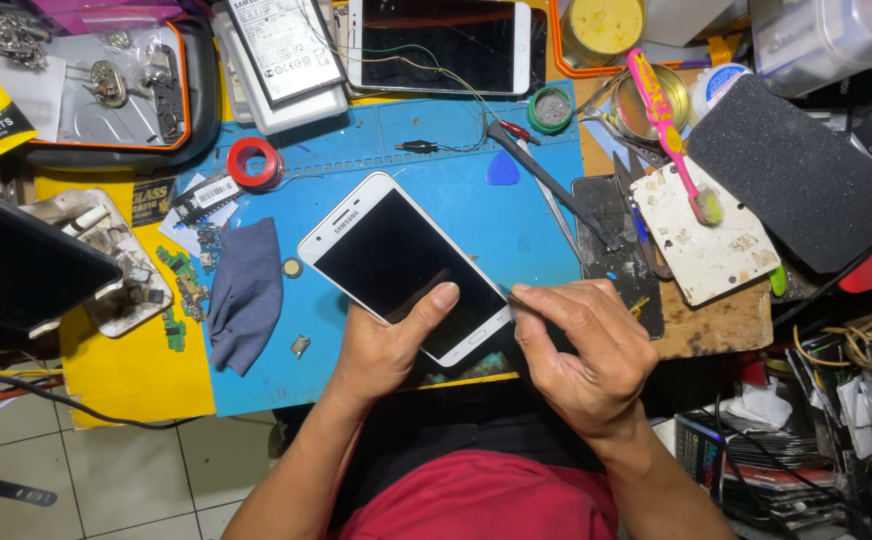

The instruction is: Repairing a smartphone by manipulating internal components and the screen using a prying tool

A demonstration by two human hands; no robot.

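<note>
A white smartphone (396, 262) with a dark screen lies tilted over the blue work mat (516, 215). My left hand (391, 345) grips its lower edge, thumb pressed on the glass. My right hand (581, 350) is closed on a thin metal tool (512, 296) whose tip touches the phone's lower right side edge near the home button.
A second white phone (441, 45) and a battery (284, 45) lie at the back. A red tape roll (255, 162), grey cloth (246, 290), blue pick (502, 170), tweezers (546, 180), pink toothbrush (668, 130) and small circuit parts (181, 285) surround the mat.
</note>
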